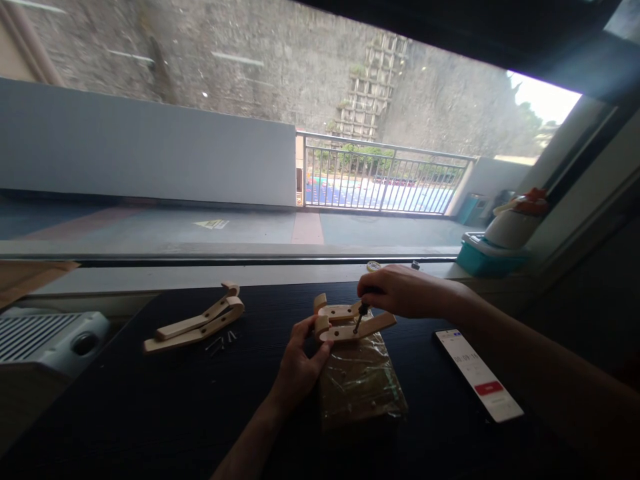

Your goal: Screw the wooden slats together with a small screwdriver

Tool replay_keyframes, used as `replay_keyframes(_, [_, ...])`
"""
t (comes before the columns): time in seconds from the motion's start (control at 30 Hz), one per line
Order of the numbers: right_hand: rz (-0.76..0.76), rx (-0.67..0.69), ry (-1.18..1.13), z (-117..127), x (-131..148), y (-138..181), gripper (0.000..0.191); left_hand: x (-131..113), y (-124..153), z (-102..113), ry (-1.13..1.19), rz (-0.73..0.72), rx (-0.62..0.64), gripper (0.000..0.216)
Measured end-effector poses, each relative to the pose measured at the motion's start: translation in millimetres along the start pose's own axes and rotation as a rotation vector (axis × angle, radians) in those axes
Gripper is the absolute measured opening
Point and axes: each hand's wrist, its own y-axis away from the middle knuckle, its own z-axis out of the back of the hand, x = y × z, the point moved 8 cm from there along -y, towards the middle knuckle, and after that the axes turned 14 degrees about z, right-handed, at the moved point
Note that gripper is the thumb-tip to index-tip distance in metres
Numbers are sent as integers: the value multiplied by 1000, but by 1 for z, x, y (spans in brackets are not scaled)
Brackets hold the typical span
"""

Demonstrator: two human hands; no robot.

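Note:
My right hand point(393, 290) is closed round the handle of a screwdriver point(361, 317), its shaft slanting down to a hole in a pale wooden hook point(370, 327). With its fingers and thumb, my left hand point(301, 360) grips the curled left end of that hook. A second wooden hook point(340, 311) lies just behind it. Both rest on a box wrapped in shiny brown tape point(363, 383). To the left, two more wooden hooks point(200, 323) lie together on the dark table, with several screws point(220, 342) beside them.
A phone point(480, 373) with a running timer lies right of the box on the dark table point(165, 413). A tape roll point(373, 266) sits on the window sill. A teal box point(490, 257) stands at the back right, a white slatted appliance point(55, 337) at the left.

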Motion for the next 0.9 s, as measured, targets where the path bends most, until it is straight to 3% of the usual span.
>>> replay_keyframes(0.27, [-64, -18, 49, -2, -3, 1, 26, 1, -1, 0, -25, -17, -12, 45])
replay_keyframes(0.6, [50, 34, 72, -1, 12, 1, 23, -1, -1, 1, -6, -2, -8, 44])
replay_keyframes(0.9, [-6, 5, 50, -1, 5, 3, 26, 2, -2, 0, -26, -8, 3, 46])
